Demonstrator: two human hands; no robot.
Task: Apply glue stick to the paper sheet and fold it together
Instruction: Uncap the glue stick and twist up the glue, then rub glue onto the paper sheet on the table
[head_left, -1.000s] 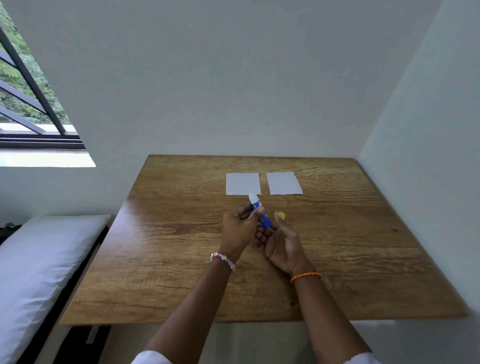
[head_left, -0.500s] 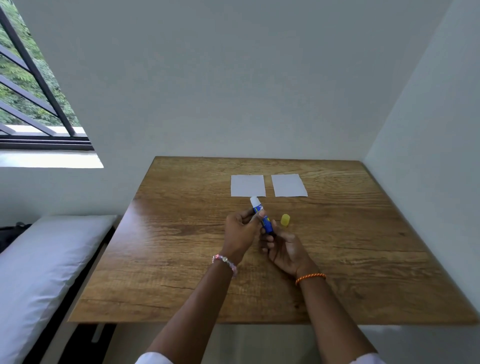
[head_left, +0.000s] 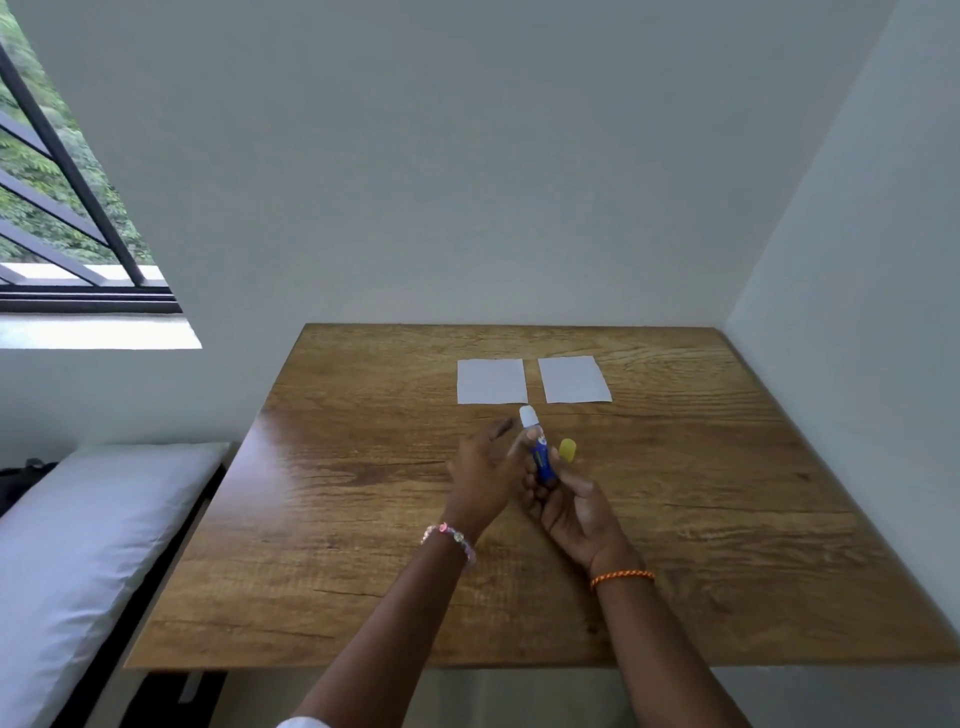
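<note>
Two white paper sheets lie side by side on the wooden table (head_left: 363, 519), the left sheet (head_left: 491, 381) and the right sheet (head_left: 573, 379). I hold a blue glue stick (head_left: 540, 452) upright above the table, its white glue tip exposed and pointing toward the sheets. My right hand (head_left: 571, 512) grips its lower end. My left hand (head_left: 485, 470) touches the barrel with thumb and fingertip, its other fingers spread. The yellow cap (head_left: 568, 450) lies on the table just right of the stick.
White walls close off the table at the back and right. A bed with a white mattress (head_left: 78, 545) stands along the table's left side. A barred window (head_left: 62, 208) is at the upper left.
My left hand's fingers have loosened and spread from the barrel. The white glue tip now stands out further from the tube. The view has shifted slightly.
</note>
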